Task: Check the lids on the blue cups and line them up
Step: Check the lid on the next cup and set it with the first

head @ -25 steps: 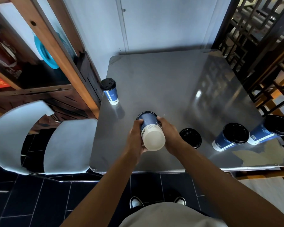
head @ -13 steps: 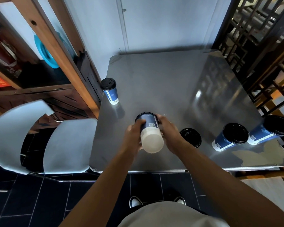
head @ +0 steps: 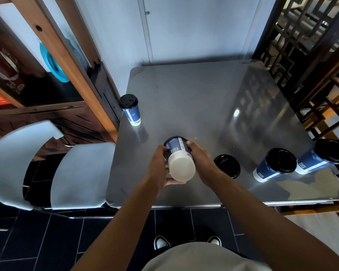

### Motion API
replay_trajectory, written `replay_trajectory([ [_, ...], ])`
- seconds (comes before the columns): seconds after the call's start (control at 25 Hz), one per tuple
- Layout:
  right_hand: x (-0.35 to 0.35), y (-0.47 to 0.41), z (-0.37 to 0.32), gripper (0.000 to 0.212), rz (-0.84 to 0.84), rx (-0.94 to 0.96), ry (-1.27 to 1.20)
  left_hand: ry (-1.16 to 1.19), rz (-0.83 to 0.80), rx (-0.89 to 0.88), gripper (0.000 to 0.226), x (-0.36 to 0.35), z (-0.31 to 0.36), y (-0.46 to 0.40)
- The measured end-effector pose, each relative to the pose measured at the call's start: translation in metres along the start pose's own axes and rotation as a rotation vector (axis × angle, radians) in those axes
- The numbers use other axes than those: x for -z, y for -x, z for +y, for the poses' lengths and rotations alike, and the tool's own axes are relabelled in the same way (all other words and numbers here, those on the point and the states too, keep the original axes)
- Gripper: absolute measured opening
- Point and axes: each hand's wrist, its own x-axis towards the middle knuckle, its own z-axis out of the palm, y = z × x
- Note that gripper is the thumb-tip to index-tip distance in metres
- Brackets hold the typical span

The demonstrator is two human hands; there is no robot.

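1. Holding one blue cup (head: 177, 150) upside down over the near part of the desk (head: 194, 106), the person has its pale base turned up toward the camera and its lidded end pointing down and away. This reads as a test of whether the lid stays on.
2. The left hand (head: 159, 166) is curled around the cup's left side with fingers reaching under the base; the right hand (head: 199, 155) is wrapped on the right side near the dark rim. Two hands steady a tilted cup better than one (sensible if it holds liquid, which cannot be seen).
3. A loose black lid (head: 227, 166) lies flat on the desk just to the right of the right hand, on no cup. Whether it belongs to the held cup cannot be told, since that cup's rim looks dark but is partly hidden.
4. Two lidded cups stand near the right front edge: the nearer lidded cup (head: 274, 165) and the far-right cup (head: 325, 156), close together as if waiting their turn.
5. A single cup (head: 131, 108) with its lid on stands at the left edge of the desk, well apart from the others, probably the start of the row.
6. Next would likely be turning the held cup upright and setting it beside that one.
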Motion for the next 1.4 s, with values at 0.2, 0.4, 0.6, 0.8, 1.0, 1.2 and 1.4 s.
replay_trajectory([
  [0.2,-0.005,0.001,-0.002,0.040,0.021,0.096,0.125,-0.005,-0.031,-0.087,0.054,-0.005,0.005,-0.001],
  [0.4,0.001,0.006,-0.008,0.038,0.021,0.020,0.138,0.069,-0.050,-0.098,0.047,-0.007,0.001,-0.007],
  [0.6,0.004,0.001,-0.004,0.033,-0.021,-0.155,0.083,0.131,-0.054,0.029,0.027,-0.008,-0.001,-0.014],
  [0.8,0.000,-0.003,-0.005,0.029,0.005,-0.166,0.018,0.127,-0.069,0.072,0.023,-0.010,0.006,-0.011],
  [1.0,-0.002,-0.012,-0.002,0.037,-0.021,-0.133,-0.052,0.190,-0.024,-0.163,0.056,0.000,0.001,-0.019],
  [1.2,-0.007,-0.022,0.001,0.050,-0.221,-0.067,-0.034,-0.004,-0.043,-0.202,0.106,0.038,0.002,-0.029],
  [1.4,-0.023,-0.029,-0.006,0.037,-0.234,0.004,0.129,-0.218,-0.118,-0.271,0.059,0.067,0.012,-0.052],
])
